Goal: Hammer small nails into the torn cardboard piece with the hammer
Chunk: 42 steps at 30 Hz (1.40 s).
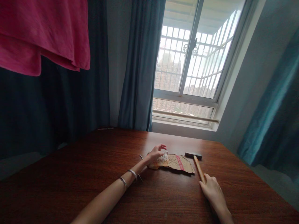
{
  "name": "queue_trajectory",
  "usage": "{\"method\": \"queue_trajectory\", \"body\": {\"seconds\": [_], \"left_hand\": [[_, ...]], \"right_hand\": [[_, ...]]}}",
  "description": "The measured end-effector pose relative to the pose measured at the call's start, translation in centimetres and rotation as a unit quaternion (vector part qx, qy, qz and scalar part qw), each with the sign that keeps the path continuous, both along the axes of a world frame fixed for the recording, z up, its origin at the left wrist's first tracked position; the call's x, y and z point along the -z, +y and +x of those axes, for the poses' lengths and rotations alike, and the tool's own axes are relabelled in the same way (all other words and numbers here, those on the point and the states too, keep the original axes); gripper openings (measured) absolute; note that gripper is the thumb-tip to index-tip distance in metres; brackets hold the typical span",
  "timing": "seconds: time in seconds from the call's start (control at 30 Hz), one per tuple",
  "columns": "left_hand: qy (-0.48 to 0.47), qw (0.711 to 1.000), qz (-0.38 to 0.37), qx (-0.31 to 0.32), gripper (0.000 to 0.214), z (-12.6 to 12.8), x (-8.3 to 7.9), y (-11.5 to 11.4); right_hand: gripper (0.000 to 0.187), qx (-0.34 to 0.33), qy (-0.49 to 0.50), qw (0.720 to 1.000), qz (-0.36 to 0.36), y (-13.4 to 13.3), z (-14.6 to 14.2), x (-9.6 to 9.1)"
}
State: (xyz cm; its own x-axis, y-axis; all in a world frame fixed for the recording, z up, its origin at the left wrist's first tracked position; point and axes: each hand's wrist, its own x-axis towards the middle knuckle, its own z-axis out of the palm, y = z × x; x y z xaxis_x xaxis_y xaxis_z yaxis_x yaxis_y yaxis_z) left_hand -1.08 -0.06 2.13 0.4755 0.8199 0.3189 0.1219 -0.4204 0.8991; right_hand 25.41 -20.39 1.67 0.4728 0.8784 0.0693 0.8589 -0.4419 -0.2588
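Note:
My right hand [212,188] is wrapped round the wooden handle of a hammer [198,166]. The hammer's dark head is at the far end, low by the tabletop. To the left, a flat piece of cardboard [183,163] with a pink-red printed strip and many small holes lies on the table. Several thin metal nails [165,154] stand upright in or on it. My left hand [157,151] is over the cardboard's left part, just beside the nails, its fingers slightly bent and apart from the thumb. Nothing shows between them.
Under everything is a brown wooden table [112,193]. A thin metal rod [140,178] pokes out beside my left forearm, and another [141,156] is beyond the wrist. Behind the table are blue curtains [137,77] and a barred window [187,62]. A pink cloth [58,34] hangs upper left.

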Motion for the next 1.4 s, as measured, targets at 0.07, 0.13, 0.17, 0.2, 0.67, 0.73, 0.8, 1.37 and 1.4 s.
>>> {"method": "queue_trajectory", "body": {"seconds": [0.07,0.13,0.17,0.2,0.67,0.73,0.8,1.37,1.4], "left_hand": [[0.0,1.0,-0.012,-0.024,0.036,-0.8,-1.8,0.1],[0.027,0.997,-0.049,-0.06,0.026,-2.0,-3.5,0.2],[0.05,0.994,-0.069,-0.069,0.024,-2.7,-4.3,0.1],[0.083,0.99,-0.087,-0.073,0.023,-3.5,-4.9,0.0],[0.436,0.871,-0.049,-0.22,0.013,-10.3,-4.2,-2.6],[0.435,0.869,-0.057,-0.23,0.011,-10.0,-3.8,-2.4],[0.437,0.866,-0.06,-0.236,0.007,-9.8,-3.6,-2.2],[0.258,0.951,-0.079,-0.149,0.007,-9.0,-4.0,-2.8],[0.211,0.965,-0.085,-0.132,0.009,-8.3,-4.1,-3.1]], "right_hand": [[0.041,0.002,0.008,1.0,0.0,0.1,0.1,0.2],[0.042,0.005,0.008,1.0,0.002,0.0,0.1,0.3],[0.042,0.007,0.005,1.0,0.005,0.0,0.0,0.2],[0.044,0.011,0.0,1.0,0.009,0.0,-0.1,0.0],[0.04,0.018,0.005,0.995,0.096,-0.2,-1.0,-1.2],[0.04,0.02,0.007,0.995,0.095,-0.3,-1.1,-1.2],[0.04,0.016,0.009,0.995,0.097,-0.2,-1.1,-1.2],[0.034,-0.127,0.107,0.937,0.307,0.7,-3.6,-1.3],[0.034,-0.153,0.143,0.928,0.309,0.9,-4.5,-1.5]]}}
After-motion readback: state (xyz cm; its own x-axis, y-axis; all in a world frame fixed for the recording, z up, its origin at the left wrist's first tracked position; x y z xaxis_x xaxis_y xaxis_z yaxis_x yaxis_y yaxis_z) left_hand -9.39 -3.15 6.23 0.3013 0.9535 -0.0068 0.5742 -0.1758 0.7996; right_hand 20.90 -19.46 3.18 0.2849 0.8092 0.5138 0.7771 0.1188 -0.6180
